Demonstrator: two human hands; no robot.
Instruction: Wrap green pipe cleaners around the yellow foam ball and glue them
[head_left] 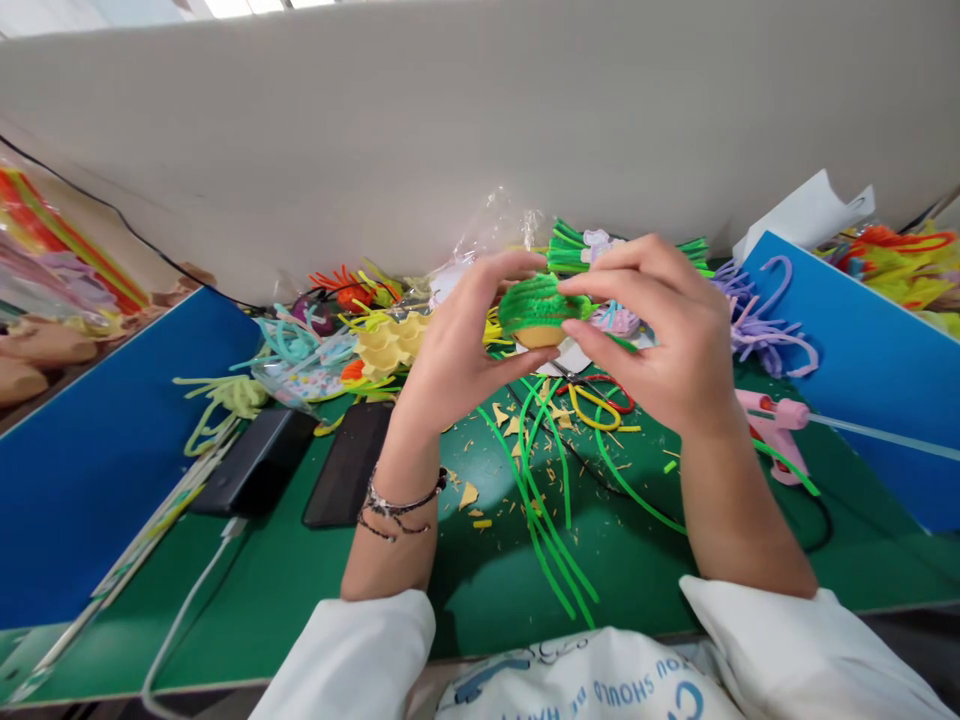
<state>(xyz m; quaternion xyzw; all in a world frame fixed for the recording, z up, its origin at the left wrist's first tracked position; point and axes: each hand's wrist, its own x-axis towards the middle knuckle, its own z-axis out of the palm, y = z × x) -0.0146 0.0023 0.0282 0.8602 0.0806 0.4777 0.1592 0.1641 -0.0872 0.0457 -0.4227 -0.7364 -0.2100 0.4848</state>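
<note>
Between my hands, above the green table, is a small rounded piece (537, 308) covered in rows of green pipe cleaner, with a tan base showing below. My left hand (472, 330) grips its left side, thumb underneath and fingers over the top. On its right side, my right hand (660, 320) pinches the green covering between thumb and fingertips. Loose green pipe cleaners (536, 500) lie on the table below, among tan scraps (469, 495). Scissors with red and yellow handles (596, 405) rest just beneath my hands.
A pink glue gun (780, 425) lies at the right, near purple pipe cleaners (772, 320). Left are a black phone (349, 465), a dark power bank (255, 460) with a white cable, and a yellow egg-carton piece (390, 342). Blue panels (135, 440) flank the table; a green bundle (574, 245) stands behind.
</note>
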